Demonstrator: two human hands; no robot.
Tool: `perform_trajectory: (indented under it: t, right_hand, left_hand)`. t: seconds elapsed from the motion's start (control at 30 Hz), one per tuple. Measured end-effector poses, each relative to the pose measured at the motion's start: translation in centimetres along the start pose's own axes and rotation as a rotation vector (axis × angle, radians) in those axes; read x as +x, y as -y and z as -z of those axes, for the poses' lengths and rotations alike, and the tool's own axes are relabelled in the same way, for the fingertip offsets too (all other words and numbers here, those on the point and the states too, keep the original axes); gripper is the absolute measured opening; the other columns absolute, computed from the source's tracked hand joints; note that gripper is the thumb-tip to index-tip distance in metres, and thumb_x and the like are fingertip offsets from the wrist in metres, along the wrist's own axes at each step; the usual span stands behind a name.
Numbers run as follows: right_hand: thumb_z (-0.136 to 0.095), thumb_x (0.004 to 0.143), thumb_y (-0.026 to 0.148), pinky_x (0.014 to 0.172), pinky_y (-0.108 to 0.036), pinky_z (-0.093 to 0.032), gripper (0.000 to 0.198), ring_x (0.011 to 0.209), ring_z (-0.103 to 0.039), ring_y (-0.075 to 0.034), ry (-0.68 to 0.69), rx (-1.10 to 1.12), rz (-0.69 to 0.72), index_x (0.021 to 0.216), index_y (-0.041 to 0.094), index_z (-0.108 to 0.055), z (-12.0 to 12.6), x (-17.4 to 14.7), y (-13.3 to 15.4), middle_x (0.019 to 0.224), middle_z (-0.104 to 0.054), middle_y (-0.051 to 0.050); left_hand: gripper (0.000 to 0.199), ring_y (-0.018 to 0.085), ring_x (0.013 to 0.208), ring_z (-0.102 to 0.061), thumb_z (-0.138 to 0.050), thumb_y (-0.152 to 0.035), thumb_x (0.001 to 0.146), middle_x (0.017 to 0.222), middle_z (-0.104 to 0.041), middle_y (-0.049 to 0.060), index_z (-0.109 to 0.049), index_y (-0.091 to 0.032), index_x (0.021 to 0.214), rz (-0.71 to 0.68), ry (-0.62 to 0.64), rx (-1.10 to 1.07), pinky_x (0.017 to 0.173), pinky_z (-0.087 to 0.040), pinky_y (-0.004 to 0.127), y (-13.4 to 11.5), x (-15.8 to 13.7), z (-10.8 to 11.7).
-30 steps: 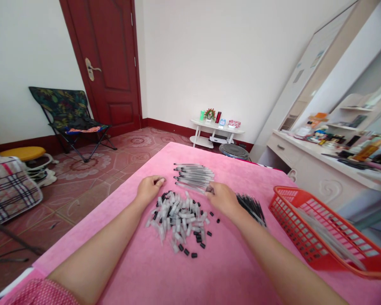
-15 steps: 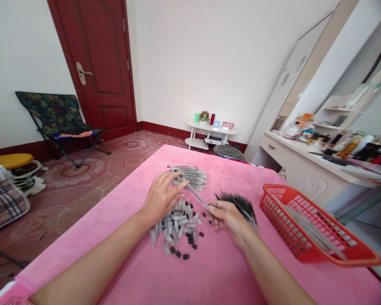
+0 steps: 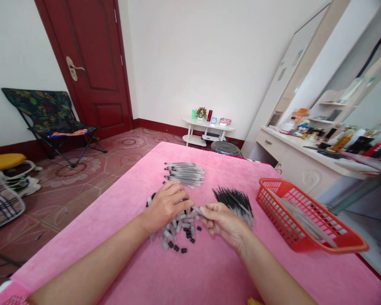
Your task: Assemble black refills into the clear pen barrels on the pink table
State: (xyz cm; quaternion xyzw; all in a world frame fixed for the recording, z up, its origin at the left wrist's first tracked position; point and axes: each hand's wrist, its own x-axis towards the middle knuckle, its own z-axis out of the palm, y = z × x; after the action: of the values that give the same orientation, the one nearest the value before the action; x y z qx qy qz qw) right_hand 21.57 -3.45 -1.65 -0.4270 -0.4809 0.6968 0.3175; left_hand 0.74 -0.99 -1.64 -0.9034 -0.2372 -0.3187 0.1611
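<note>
My right hand pinches a slim translucent pen barrel, most of it hidden by the fingers. Its free end points at the curled fingertips of my left hand, which is closed over a heap of translucent pen caps; what those fingers hold is hidden. Several small black plugs lie loose beside the heap. Behind my left hand rests a row of grey pens with black ends. Just beyond my right hand lies a bundle of black-tipped refills.
A red plastic basket with long translucent tubes stands at the right on the pink tablecloth. Past the table are a white dresser, a low white stand, a round stool and a folding chair.
The long grey pen stretched between both hands no longer shows that way. My left hand has come down from the pen row onto the cap heap, and my right hand has moved slightly left.
</note>
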Motion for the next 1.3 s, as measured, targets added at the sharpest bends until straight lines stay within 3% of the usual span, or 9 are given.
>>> perform_trajectory:
  t: [0.3, 0.43, 0.57, 0.7, 0.8, 0.93, 1.0, 1.13, 1.3]
  right_hand:
    - [-0.060, 0.069, 0.019, 0.049, -0.021, -0.033, 0.008, 0.051, -0.047, -0.009, -0.284, -0.604, 0.419, 0.063, 0.015, -0.056, -1.1, 0.2, 0.2, 0.056, -0.052, 0.003]
    - [-0.058, 0.071, 0.015, 0.059, -0.023, -0.034, 0.009, 0.062, -0.050, -0.012, -0.371, -0.955, 0.629, 0.063, 0.017, -0.058, 0.1, -0.3, 0.3, 0.063, -0.057, 0.001]
    - [-0.058, 0.076, 0.019, 0.061, -0.023, -0.036, 0.004, 0.065, -0.052, -0.012, -0.462, -0.973, 0.664, 0.072, 0.018, -0.060, 1.1, -0.3, 0.2, 0.069, -0.061, 0.000]
    - [-0.058, 0.076, 0.023, 0.061, -0.023, -0.036, 0.005, 0.065, -0.053, -0.013, -0.398, -1.049, 0.571, 0.079, 0.020, -0.062, 0.5, 0.2, -0.7, 0.072, -0.062, 0.001]
    - [-0.063, 0.073, 0.024, 0.064, -0.023, -0.036, 0.006, 0.071, -0.054, -0.014, -0.345, -1.128, 0.559, 0.078, 0.022, -0.065, -0.1, 0.3, -1.1, 0.076, -0.063, 0.000]
    - [-0.061, 0.074, 0.025, 0.069, -0.025, -0.037, 0.008, 0.077, -0.055, -0.015, -0.356, -1.047, 0.572, 0.076, 0.020, -0.067, -0.4, 0.1, -0.9, 0.080, -0.063, -0.003]
    - [-0.057, 0.077, 0.025, 0.069, -0.025, -0.039, 0.013, 0.076, -0.056, -0.015, -0.352, -0.905, 0.548, 0.080, 0.019, -0.067, -0.7, 0.1, -0.7, 0.081, -0.065, -0.003]
    - [-0.053, 0.079, 0.032, 0.062, -0.025, -0.043, 0.021, 0.070, -0.057, -0.015, -0.286, -0.534, 0.456, 0.086, 0.016, -0.065, -1.7, 0.2, -0.3, 0.079, -0.065, -0.004]
    - [-0.049, 0.080, 0.048, 0.044, -0.022, -0.039, 0.036, 0.045, -0.049, -0.010, -0.229, -0.282, 0.343, 0.070, 0.014, -0.058, -2.1, 0.3, -0.4, 0.056, -0.057, 0.000]
  left_hand:
    - [0.020, 0.016, 0.070, -0.051, -0.043, -0.019, 0.083, 0.071, -0.059, 0.003, -0.061, -0.019, 0.091, 0.113, 0.230, -0.093, 0.062, -0.031, 0.028, 0.3, 0.0, -0.2]
    - [0.021, 0.016, 0.063, -0.054, -0.040, -0.020, 0.084, 0.065, -0.060, 0.002, -0.059, -0.019, 0.075, 0.332, 0.282, -0.054, 0.057, -0.030, 0.026, 2.0, -0.7, 0.5]
    - [0.028, 0.016, 0.059, -0.056, -0.035, -0.028, 0.088, 0.063, -0.061, 0.001, -0.057, -0.020, 0.073, 0.576, 0.239, -0.032, 0.054, -0.029, 0.025, 4.0, -1.2, 1.3]
    - [0.022, 0.014, 0.062, -0.057, -0.039, -0.026, 0.086, 0.067, -0.062, 0.001, -0.060, -0.020, 0.082, 0.600, 0.150, -0.239, 0.057, -0.036, 0.022, 3.9, -0.6, 1.2]
    - [0.017, 0.014, 0.063, -0.060, -0.042, -0.025, 0.085, 0.072, -0.064, 0.002, -0.057, -0.019, 0.089, 0.669, -0.043, -0.498, 0.061, -0.042, 0.023, 3.2, 0.2, 1.1]
    - [0.013, 0.017, 0.075, -0.065, -0.048, -0.028, 0.083, 0.088, -0.067, 0.007, -0.046, -0.018, 0.091, 0.871, -0.476, -1.043, 0.075, -0.049, 0.034, 2.4, 1.2, 1.5]
    - [0.014, 0.019, 0.082, -0.066, -0.052, -0.026, 0.082, 0.093, -0.068, 0.010, -0.044, -0.017, 0.089, 0.958, -0.586, -1.322, 0.079, -0.049, 0.038, 2.1, 1.6, 1.5]
    - [0.010, 0.021, 0.095, -0.064, -0.054, -0.021, 0.082, 0.103, -0.066, 0.014, -0.046, -0.015, 0.083, 1.108, -0.580, -1.619, 0.083, -0.050, 0.035, 1.2, 1.8, 0.8]
    - [0.013, 0.022, 0.095, -0.064, -0.056, -0.025, 0.081, 0.111, -0.063, 0.015, -0.050, -0.014, 0.087, 1.153, -0.474, -1.635, 0.074, -0.053, 0.030, 0.0, 1.7, 0.1]
